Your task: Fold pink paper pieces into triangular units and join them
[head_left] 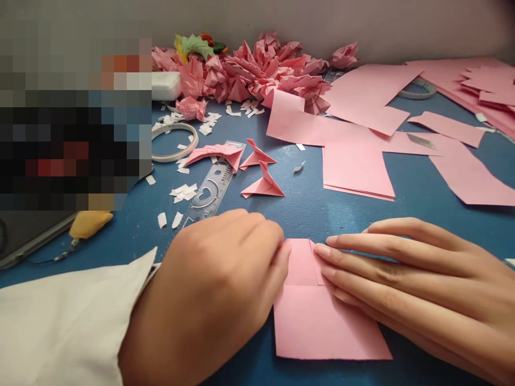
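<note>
A pink sheet of paper (322, 327) lies on the blue table in front of me. Its far part has creases and a flap folded in along the right side. My left hand (213, 284) is curled closed at the paper's far left edge, its thumb against the sheet and the other fingertips hidden. Flat along the right side rests my right hand (418, 284), fingers stretched out and fingertips touching the folded flap. Just beyond the hands are two small folded paper pieces (263, 184) and a longer pleated one (219, 154).
A clear plastic ruler (215, 185), a tape roll (195, 142) and white paper scraps (184, 192) lie beyond my left hand. Pink folded paper pieces (241, 69) are heaped at the wall. Loose pink sheets (358, 169) spread at the right. A yellow charm (90, 222) lies left.
</note>
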The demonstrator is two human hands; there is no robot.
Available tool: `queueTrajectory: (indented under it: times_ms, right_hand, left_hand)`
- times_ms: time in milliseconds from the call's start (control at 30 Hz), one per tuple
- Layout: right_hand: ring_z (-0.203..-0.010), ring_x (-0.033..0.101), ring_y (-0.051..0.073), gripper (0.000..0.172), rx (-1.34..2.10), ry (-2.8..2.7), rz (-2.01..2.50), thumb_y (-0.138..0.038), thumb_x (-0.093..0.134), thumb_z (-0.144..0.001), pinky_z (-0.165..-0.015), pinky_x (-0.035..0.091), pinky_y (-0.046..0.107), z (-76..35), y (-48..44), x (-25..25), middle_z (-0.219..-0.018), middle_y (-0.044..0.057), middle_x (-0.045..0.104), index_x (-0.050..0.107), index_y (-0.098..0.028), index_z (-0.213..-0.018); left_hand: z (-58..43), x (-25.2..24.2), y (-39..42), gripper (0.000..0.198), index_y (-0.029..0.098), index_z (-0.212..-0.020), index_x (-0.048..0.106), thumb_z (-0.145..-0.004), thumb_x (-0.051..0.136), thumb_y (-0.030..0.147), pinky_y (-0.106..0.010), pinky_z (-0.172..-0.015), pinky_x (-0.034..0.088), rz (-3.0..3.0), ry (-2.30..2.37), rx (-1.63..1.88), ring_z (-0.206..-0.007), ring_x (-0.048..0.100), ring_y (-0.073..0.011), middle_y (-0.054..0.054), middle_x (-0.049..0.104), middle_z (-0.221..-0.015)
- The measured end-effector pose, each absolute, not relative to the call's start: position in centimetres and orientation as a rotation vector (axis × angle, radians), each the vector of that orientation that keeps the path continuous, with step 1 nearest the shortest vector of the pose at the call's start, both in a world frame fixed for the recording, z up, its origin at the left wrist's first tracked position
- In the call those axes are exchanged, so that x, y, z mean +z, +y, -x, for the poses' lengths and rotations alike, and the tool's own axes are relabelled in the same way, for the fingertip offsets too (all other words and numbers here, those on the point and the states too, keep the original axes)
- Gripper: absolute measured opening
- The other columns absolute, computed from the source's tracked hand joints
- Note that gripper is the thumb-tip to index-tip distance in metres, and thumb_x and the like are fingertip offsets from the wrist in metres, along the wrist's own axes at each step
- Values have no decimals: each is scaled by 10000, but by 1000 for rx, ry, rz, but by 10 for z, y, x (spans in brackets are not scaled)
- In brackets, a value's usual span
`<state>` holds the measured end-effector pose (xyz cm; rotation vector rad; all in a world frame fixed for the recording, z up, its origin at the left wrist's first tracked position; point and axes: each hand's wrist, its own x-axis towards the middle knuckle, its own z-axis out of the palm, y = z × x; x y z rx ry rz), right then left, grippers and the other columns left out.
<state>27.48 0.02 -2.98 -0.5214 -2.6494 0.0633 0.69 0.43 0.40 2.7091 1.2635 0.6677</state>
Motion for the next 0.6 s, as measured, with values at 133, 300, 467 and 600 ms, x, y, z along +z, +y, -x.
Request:
queueTrajectory:
  times_ms: [133, 300, 467, 600]
  right_hand:
    - [-1432, 514, 204, 453, 33, -2653, 567, -8, 386, -1004, -1241, 308, 431, -274, -3, -31, -1353, 122, 719, 598, -84, -1397]
    - [-1346, 610, 226, 422, -1, -2661, 563, -35, 390, -990, -1162, 448, 425, -275, -2, -30, -1234, 138, 768, 625, -84, -1337]
    - [-1308, 641, 234, 416, 34, -2643, 550, -44, 411, -982, -1136, 482, 418, -276, 1, -29, -1215, 138, 773, 637, -79, -1329]
    - [-1317, 626, 207, 432, 91, -2653, 530, -53, 344, -1029, -1124, 479, 407, -274, 4, -27, -1231, 121, 771, 624, -98, -1355]
  left_hand:
    - [-9, 7, -1, 289, 106, -813, 780, -999, 563, 62, -403, -479, 378, -2975, 1007, 820, -622, 654, -241, -61, 745, -752]
    - [-17, 8, -3, 498, 113, -727, 769, -1055, 407, 16, -375, -458, 425, -2984, 1002, 914, -535, 613, -196, -34, 715, -648]
    - [-19, 7, -3, 601, 138, -667, 734, -1050, 302, -30, -369, -434, 409, -2996, 995, 953, -480, 563, -174, -4, 648, -567]
    - [-14, 7, -4, 377, 91, -841, 764, -1050, 456, 28, -365, -481, 435, -2998, 1007, 968, -573, 624, -186, -23, 713, -663]
